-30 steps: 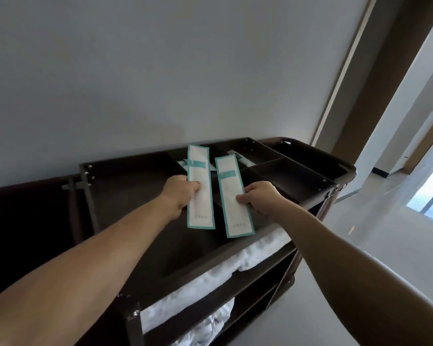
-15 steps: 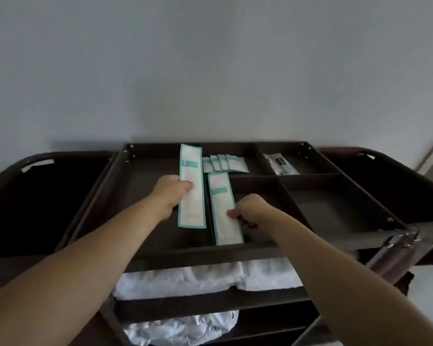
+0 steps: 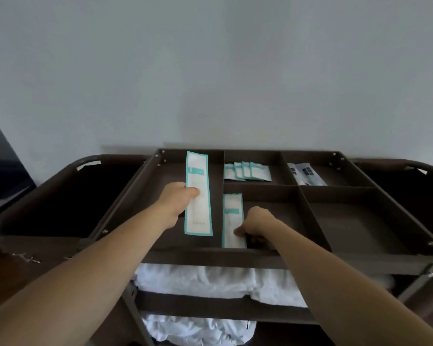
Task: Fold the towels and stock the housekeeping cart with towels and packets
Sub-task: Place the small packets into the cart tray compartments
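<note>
The housekeeping cart (image 3: 210,257) is standing against the wall, and white towels (image 3: 210,280) are lying along its upper shelf, with a more rumpled heap (image 3: 198,328) showing on the shelf below. The top tray is splitting into compartments: small teal packets (image 3: 248,171) are fanning out in the back middle one, and dark-printed packets (image 3: 306,173) are sitting in the back right one. The left hand (image 3: 175,203) is pinching a long teal-edged packet (image 3: 200,213) by its left edge, thumb on top, holding it over the large left compartment. Its long axis is running straight away from the person, parallel to the divider just to its right, so it looks ready to go straight down. The right hand (image 3: 258,224), fingers curled, is gripping the near end of a second long packet (image 3: 233,216), lying lengthwise in the front middle compartment against its left wall
</note>
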Demonstrator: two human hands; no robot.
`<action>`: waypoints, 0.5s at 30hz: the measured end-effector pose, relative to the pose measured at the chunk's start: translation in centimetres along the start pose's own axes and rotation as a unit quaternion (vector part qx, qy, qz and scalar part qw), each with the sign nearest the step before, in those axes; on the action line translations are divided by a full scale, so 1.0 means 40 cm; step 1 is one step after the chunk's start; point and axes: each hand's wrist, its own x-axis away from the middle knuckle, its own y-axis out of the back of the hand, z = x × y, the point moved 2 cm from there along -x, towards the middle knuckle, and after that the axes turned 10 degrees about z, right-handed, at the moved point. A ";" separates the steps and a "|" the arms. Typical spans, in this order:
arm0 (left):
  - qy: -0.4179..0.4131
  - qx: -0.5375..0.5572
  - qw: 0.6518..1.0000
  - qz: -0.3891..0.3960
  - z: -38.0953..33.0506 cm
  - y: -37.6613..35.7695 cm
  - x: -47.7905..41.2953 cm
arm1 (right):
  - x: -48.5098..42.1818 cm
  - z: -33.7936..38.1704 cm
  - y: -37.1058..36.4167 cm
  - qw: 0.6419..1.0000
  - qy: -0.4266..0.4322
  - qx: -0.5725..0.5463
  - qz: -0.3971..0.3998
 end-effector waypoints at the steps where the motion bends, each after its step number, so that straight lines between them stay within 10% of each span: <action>1: -0.002 0.001 1.000 0.002 -0.005 -0.003 -0.002 | 0.001 0.001 0.003 0.999 -0.004 0.031 -0.013; 15: -0.004 0.057 0.989 0.136 -0.043 -0.148 -0.064 | 0.133 0.048 0.118 0.934 0.103 -0.336 -0.073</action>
